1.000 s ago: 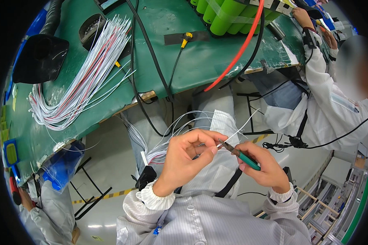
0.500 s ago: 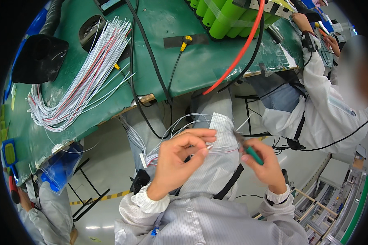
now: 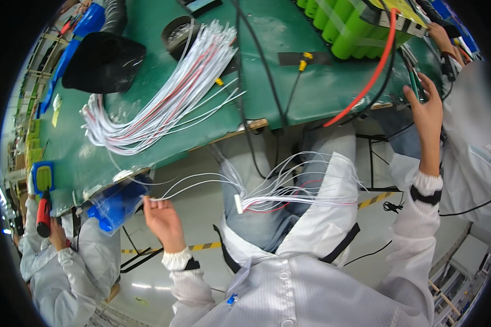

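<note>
A wire harness lies across my lap, its thin white wires and a red one running from a white connector. My left hand is out to the left below the table edge, its fingertips pinched at the ends of a few white wires arcing from the connector. At the table's right edge, my right hand holds a green-handled hand tool, likely cutters, its metal end pointing away from me. A thick bundle of white and red wires rests on the green table.
A green battery pack stands at the back right, with a thick red cable hanging from it. A black hood and a dark cup stand left. Co-workers sit at both sides; one holds a red tool.
My hands have moved apart from over my lap: the left to the left with wire ends, the right up to the table's right edge with the green-handled tool. The whole view has shifted.
</note>
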Available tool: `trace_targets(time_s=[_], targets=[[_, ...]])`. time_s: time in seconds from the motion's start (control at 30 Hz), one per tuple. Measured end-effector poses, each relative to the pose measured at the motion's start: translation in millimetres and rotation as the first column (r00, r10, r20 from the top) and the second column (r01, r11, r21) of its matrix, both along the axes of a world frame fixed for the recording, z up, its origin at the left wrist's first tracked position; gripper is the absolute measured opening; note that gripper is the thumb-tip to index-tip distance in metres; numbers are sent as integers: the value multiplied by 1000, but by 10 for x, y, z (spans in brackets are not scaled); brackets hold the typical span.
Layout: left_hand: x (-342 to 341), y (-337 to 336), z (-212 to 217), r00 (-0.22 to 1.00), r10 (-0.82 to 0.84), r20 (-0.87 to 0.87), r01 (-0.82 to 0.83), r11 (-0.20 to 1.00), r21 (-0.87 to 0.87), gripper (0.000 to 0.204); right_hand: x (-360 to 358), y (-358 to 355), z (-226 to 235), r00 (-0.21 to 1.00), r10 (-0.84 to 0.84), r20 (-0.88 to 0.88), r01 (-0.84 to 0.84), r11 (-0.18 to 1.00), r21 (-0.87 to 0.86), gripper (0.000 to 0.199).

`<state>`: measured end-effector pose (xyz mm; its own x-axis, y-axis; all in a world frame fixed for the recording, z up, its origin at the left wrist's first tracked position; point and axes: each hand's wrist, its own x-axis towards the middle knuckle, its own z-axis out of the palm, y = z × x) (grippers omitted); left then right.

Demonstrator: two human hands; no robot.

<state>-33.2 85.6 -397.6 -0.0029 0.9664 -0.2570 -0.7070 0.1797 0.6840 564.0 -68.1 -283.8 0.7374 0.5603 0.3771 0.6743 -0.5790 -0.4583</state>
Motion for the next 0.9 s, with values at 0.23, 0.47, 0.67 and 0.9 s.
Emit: trace_targets(time_s=[0.23,0.47,0.67,0.9], targets=[[-418,269,-1069,987,148,-56,-158,927,-339,11,-431,307,-112,945,-9,328,-88,956,280,40],[-191,462,-1392,985,161,-55,-169,896,-412,11,-2673,34,-656,532,761,-372,-698,642,316,33],[-147,679,-1619,978,93,-185,-166,885,-434,22,-3164,-82,-1276,672,658,-340,-597,753,277,11],[16,396,-1710,995,-43,-93,-16,829,-559,32,-3216,-107,-1229,637,708,-307,-651,706,278,12]])
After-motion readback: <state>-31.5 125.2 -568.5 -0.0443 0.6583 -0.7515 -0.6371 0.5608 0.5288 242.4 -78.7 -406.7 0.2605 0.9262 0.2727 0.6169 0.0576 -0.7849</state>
